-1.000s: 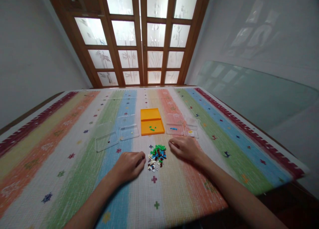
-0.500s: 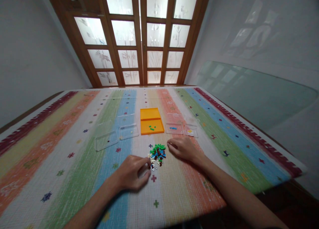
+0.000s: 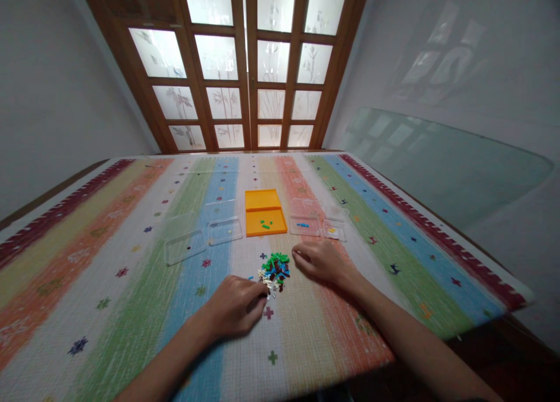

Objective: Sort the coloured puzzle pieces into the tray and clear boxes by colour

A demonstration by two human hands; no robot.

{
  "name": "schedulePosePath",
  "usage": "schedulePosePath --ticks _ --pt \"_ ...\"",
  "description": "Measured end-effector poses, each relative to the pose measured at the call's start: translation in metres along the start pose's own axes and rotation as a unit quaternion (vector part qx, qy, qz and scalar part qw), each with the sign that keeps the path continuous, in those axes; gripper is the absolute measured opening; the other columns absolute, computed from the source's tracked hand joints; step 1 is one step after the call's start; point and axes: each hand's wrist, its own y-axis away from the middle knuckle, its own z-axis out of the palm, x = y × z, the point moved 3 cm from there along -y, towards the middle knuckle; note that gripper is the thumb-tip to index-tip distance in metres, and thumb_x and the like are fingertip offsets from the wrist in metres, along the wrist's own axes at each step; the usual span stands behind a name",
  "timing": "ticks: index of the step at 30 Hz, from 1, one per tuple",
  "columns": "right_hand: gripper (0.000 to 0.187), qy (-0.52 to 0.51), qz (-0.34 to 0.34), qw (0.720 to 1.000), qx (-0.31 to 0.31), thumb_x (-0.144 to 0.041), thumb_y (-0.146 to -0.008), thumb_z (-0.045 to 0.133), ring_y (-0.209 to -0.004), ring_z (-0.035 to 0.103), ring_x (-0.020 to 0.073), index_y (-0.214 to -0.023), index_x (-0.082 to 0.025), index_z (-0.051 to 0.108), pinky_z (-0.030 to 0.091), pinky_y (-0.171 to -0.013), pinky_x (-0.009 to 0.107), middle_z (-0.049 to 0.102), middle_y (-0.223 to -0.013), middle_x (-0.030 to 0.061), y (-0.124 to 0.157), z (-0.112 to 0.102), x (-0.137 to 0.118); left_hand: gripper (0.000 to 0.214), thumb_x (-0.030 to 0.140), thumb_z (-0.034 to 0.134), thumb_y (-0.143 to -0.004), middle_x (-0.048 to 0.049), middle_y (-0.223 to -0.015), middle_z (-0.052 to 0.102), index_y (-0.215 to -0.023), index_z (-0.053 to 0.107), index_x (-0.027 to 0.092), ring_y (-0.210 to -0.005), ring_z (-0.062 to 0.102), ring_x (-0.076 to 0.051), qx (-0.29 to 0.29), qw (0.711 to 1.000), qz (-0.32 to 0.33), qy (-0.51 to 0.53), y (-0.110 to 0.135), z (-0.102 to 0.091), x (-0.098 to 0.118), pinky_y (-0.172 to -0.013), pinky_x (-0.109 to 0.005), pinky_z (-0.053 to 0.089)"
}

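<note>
A small pile of toy bricks [image 3: 276, 266] in green, blue, dark red and white lies on the striped cloth between my hands. My left hand [image 3: 238, 304] is at the pile's lower left edge, thumb and forefinger pinched together by the white pieces. Whatever those fingertips hold is too small to name. Just above this hand a lone blue brick [image 3: 251, 278] sticks out to the left. Resting on the cloth, my right hand [image 3: 321, 261] is beside the pile's right edge with its fingers curled in; what is under them is hidden.
Beyond the pile stands an open orange case [image 3: 283, 229] with a few green bricks. Clear boxes flank it: two on the left [image 3: 186, 247] [image 3: 224, 234], one on the right [image 3: 305, 233] with blue bricks, and another [image 3: 343, 237] with yellow ones.
My left thumb and forefinger have closed together from a wider gap. A blue brick now shows above that hand. My right hand has stayed in place.
</note>
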Motion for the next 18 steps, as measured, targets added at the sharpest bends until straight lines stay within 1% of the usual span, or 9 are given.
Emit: schedulePosePath --ticks 2,6,11,15,17,18 --pt "0.027 0.000 -0.003 1.000 -0.004 -0.024 -0.093 0.050 -0.058 0.051 0.0136 -0.082 -0.018 0.074 0.024 -0.060 0.029 0.069 -0.070 0.0051 -0.001 -0.001 0.000 0.015 0.020 0.049 -0.093 0.0002 -0.064 0.064 -0.091 0.064 0.020 -0.054 0.058 -0.016 -0.009 1.000 -0.007 -0.002 0.000 0.000 0.000 -0.054 -0.030 0.037" --pt "0.027 -0.004 -0.007 1.000 -0.005 -0.023 -0.093 0.049 -0.057 0.050 0.0132 -0.080 -0.017 0.073 0.023 -0.059 0.030 0.070 -0.069 0.0052 -0.002 -0.004 0.000 0.015 0.022 0.049 -0.094 0.0002 -0.067 0.065 -0.099 0.063 0.021 -0.057 0.060 -0.016 -0.033 0.999 -0.033 -0.004 -0.001 0.001 -0.001 -0.055 -0.028 0.037" --pt "0.028 -0.014 -0.005 1.000 -0.001 -0.022 -0.093 0.048 -0.056 0.049 0.0131 -0.079 -0.017 0.072 0.022 -0.059 0.030 0.070 -0.070 0.0053 -0.002 -0.006 0.000 0.015 0.022 0.047 -0.095 -0.0004 -0.067 0.065 -0.090 0.061 0.020 -0.058 0.059 -0.015 -0.038 0.998 -0.039 0.014 -0.001 0.001 0.003 -0.055 -0.026 0.037" --pt "0.027 -0.020 -0.006 1.000 0.003 -0.022 -0.093 0.049 -0.057 0.048 0.0128 -0.080 -0.017 0.072 0.023 -0.059 0.030 0.069 -0.070 0.0051 -0.002 -0.006 0.000 0.014 0.024 0.050 -0.096 0.0027 -0.061 0.061 -0.093 0.064 0.021 -0.051 0.052 -0.012 -0.014 0.995 -0.060 0.077 -0.004 -0.007 0.002 -0.052 -0.024 0.036" --pt "0.027 -0.019 -0.007 1.000 0.005 -0.022 -0.093 0.048 -0.056 0.047 0.0125 -0.079 -0.017 0.071 0.023 -0.059 0.030 0.068 -0.069 0.0048 -0.002 -0.007 0.000 0.016 0.027 0.051 -0.096 0.0027 -0.061 0.061 -0.096 0.066 0.020 -0.050 0.051 -0.011 0.023 0.992 -0.079 0.092 -0.006 -0.019 -0.004 -0.052 -0.023 0.037" --pt "0.028 -0.019 -0.006 1.000 0.005 -0.022 -0.093 0.047 -0.056 0.046 0.0124 -0.077 -0.017 0.070 0.022 -0.059 0.030 0.067 -0.068 0.0044 -0.002 -0.007 -0.001 0.018 0.028 0.051 -0.096 0.0018 -0.064 0.063 -0.096 0.067 0.020 -0.051 0.052 -0.011 0.055 0.990 -0.092 0.086 -0.006 -0.028 -0.010 -0.052 -0.023 0.039"
